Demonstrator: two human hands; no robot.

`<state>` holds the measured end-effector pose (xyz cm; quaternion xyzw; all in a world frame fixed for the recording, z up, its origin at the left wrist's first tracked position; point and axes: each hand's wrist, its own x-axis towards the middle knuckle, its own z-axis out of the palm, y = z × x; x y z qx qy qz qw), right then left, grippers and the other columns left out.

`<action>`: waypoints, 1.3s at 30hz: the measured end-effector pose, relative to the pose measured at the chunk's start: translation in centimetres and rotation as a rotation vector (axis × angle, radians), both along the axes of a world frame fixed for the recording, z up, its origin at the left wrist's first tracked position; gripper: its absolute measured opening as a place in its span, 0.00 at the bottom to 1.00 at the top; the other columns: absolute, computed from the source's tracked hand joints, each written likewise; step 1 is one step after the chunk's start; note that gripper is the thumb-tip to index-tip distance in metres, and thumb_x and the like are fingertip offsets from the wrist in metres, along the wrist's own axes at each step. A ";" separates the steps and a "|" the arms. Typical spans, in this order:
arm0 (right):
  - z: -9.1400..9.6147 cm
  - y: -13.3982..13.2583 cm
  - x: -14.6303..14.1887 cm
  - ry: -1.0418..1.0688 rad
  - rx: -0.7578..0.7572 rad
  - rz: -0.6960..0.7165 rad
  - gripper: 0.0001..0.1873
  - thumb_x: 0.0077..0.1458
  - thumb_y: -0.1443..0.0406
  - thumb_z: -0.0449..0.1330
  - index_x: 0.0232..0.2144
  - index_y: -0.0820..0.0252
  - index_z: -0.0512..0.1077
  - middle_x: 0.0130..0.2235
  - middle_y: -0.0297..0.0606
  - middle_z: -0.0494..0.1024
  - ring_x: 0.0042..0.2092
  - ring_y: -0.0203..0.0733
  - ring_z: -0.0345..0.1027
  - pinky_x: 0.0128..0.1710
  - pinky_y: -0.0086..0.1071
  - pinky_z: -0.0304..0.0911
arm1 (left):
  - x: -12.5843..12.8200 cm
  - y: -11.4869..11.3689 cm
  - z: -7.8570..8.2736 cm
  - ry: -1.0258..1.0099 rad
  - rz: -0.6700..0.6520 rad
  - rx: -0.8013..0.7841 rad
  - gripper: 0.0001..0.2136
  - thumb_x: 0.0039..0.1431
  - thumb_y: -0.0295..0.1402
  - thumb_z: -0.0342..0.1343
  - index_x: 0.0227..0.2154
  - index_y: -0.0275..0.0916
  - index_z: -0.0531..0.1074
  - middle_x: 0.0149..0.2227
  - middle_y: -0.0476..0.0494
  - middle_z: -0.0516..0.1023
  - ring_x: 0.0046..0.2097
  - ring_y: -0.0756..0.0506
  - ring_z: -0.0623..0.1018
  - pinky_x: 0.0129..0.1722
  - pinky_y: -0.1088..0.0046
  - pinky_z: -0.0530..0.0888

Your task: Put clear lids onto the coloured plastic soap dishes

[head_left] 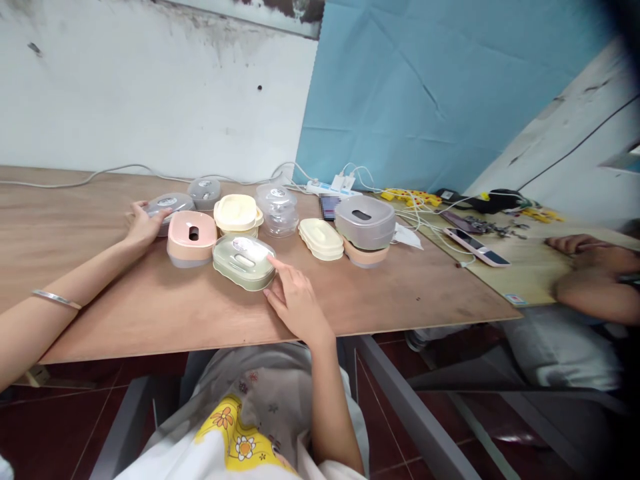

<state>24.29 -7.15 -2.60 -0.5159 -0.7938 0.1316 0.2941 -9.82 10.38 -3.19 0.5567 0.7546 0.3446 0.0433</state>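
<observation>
My left hand [144,225] grips the left side of a grey plastic box with a clear lid [173,202], thumb on the near edge. At the right corner of a pale green lidded box [244,260], my right hand [297,300] has its index finger on top and its thumb by the side. Between the hands sits a pink box with a slotted top [193,233]. Behind are a cream lidded box [236,212], a round grey container [205,192] and stacked clear containers [279,210].
Cream lids [321,239] lie stacked beside a slotted grey box [365,223], which sits on a peach base [367,255]. A power strip [333,189] with white cables runs along the wall. A phone [477,247] and another person's arm [595,270] are at the right.
</observation>
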 end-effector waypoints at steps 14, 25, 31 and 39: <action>0.1 -0.1 0.0 0.003 -0.002 -0.003 0.29 0.60 0.68 0.55 0.62 0.59 0.55 0.56 0.46 0.68 0.57 0.50 0.61 0.56 0.46 0.57 | 4.0 -3.6 3.4 0.003 -0.029 0.006 0.24 0.53 0.40 0.54 0.52 0.34 0.67 0.57 0.31 0.59 0.63 0.33 0.56 0.63 0.56 0.54; 0.2 0.0 0.0 -0.001 -0.001 -0.003 0.28 0.60 0.68 0.55 0.62 0.58 0.55 0.56 0.46 0.68 0.57 0.49 0.61 0.56 0.46 0.57 | 1.2 -2.3 3.5 -0.032 -0.048 -0.005 0.21 0.55 0.39 0.54 0.50 0.39 0.71 0.54 0.37 0.66 0.59 0.39 0.65 0.58 0.61 0.63; 0.1 -0.1 0.0 -0.003 0.010 -0.004 0.28 0.60 0.67 0.54 0.61 0.56 0.55 0.56 0.45 0.68 0.56 0.49 0.61 0.55 0.46 0.58 | -0.7 -1.9 3.7 -0.016 -0.064 -0.039 0.26 0.49 0.46 0.59 0.49 0.37 0.70 0.49 0.39 0.72 0.53 0.39 0.70 0.52 0.62 0.68; 0.1 -0.1 0.0 -0.006 0.010 0.000 0.28 0.60 0.67 0.54 0.62 0.57 0.54 0.56 0.45 0.68 0.56 0.49 0.61 0.55 0.46 0.58 | -2.4 -1.5 4.5 0.114 -0.007 -0.159 0.35 0.43 0.52 0.63 0.51 0.36 0.66 0.52 0.33 0.70 0.52 0.33 0.72 0.51 0.54 0.69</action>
